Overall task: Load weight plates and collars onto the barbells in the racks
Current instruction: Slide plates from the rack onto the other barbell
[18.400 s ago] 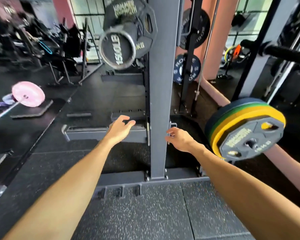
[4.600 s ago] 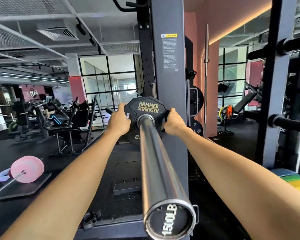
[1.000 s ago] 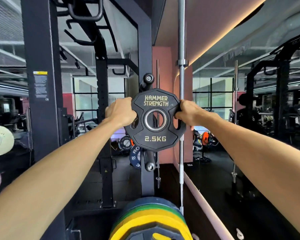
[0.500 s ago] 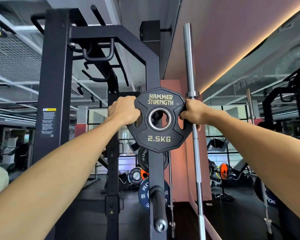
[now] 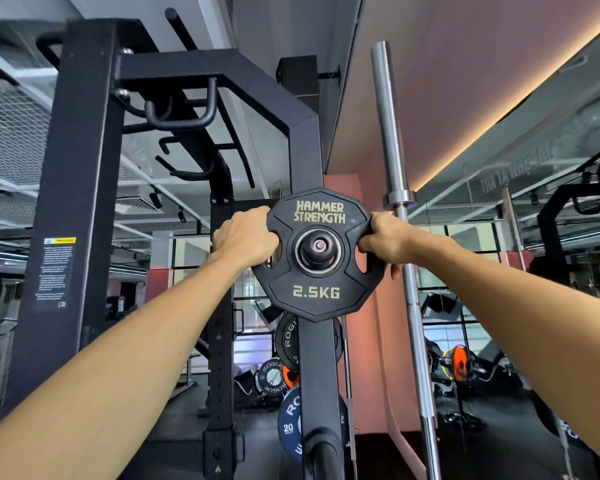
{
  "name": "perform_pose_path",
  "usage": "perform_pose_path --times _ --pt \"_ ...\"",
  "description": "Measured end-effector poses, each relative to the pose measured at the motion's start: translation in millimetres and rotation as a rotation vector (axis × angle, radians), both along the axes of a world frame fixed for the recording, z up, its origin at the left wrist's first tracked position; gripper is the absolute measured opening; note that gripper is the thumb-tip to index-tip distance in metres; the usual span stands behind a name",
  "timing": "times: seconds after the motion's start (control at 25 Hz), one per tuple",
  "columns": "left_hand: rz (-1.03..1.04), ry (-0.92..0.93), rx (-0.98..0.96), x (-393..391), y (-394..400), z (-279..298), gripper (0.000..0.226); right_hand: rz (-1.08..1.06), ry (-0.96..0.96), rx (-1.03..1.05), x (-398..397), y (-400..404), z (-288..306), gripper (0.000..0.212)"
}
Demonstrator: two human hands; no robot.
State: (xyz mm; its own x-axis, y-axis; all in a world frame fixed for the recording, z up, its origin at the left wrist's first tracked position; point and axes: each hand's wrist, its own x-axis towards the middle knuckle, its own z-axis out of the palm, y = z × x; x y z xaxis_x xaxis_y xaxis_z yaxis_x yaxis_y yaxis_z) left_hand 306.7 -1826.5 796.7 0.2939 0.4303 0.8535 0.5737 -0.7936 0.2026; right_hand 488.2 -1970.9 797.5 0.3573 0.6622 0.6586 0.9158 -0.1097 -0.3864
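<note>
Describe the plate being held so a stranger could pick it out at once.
Find the black rack upright in the middle of the view. At head height in front of it, the left hand and right hand grip the 2.5KG plate by its side cutouts, a peg end showing through its centre hole. Unlike the round Rogue plates lower down, it is many-sided, lettered HAMMER STRENGTH in gold.

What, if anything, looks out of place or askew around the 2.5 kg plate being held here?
Nothing stands out. The 2.5KG plate sits upright, lettering level, its centre hole over a storage peg on the rack upright. The left hand and right hand grip its side openings evenly.
</note>
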Motion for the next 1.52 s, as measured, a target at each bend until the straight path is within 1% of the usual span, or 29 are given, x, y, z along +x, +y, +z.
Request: perform_pose_path --times 0.12,0.32,0.4,0.52,0.6,0.76,0.84,0.88,0.96,1.04,1.12,1.2,1.32,1.4,1.52 --pt "0.011 0.003 -0.006 19.7 25.0 -1.6 0.018 0.019 0.016 0.037 22.2 27.9 -1.8 0.014" --pt "0.0 -0.031 -0.028 50.6 64.2 -8.5 0.017 -0.007 0.007 0.051 54.7 72.9 -0.4 0.005" --pt "-0.016 -0.04 -0.033 61.4 79.6 -8.5 0.02 -0.018 0.02 0.058 63.3 85.0 1.3 0.009" --pt "0.004 -0.028 -0.031 78.5 101.4 -5.9 0.032 -0.052 0.035 0.033 74.6 101.9 -1.2 0.011" --pt "0.026 -0.028 -0.035 89.5 113.9 -5.1 0.032 -0.075 0.049 0.043 83.2 114.5 -4.9 0.017" --pt "0.025 -0.038 -0.046 97.1 115.4 -3.9 0.036 -0.059 0.051 0.065 91.8 126.3 -6.1 0.022" --pt "0.035 -0.049 -0.041 95.7 111.2 -9.7 0.032 -0.107 0.042 0.05 88.3 123.9 -10.6 0.022" --pt "0.037 -0.047 -0.031 94.7 109.1 -16.7 0.028 -0.138 0.036 0.043 85.9 122.1 -16.2 0.019" --pt "0.01 -0.009 -0.036 88.4 101.1 -33.7 0.025 -0.173 0.075 0.044 76.7 115.5 -31.1 0.018" --pt "-0.006 0.067 -0.109 76.0 94.7 -51.2 0.029 -0.18 0.117 0.028 65.8 105.8 -52.2 0.021" --pt "0.003 0.151 -0.172 59.2 91.2 -64.7 0.03 -0.21 0.101 -0.001 58.7 94.6 -72.5 0.025" --pt "0.016 0.26 -0.22 36.7 84.4 -87.5 0.035 -0.211 0.055 -0.074 50.2 81.4 -98.1 0.034" --pt "0.03 0.359 -0.321 -3.9 63.3 -130.8 0.048 -0.055 -0.008 -0.23 25.1 65.5 -137.2 0.048" --pt "0.061 0.373 -0.4 -34.6 44.9 -156.7 0.051 0.049 -0.014 -0.319 -2.8 53.7 -159.0 0.053" --pt "0.147 0.357 -0.503 -86.6 16.8 -188.5 0.055 0.137 0.003 -0.386 -41.7 45.3 -188.3 0.058"
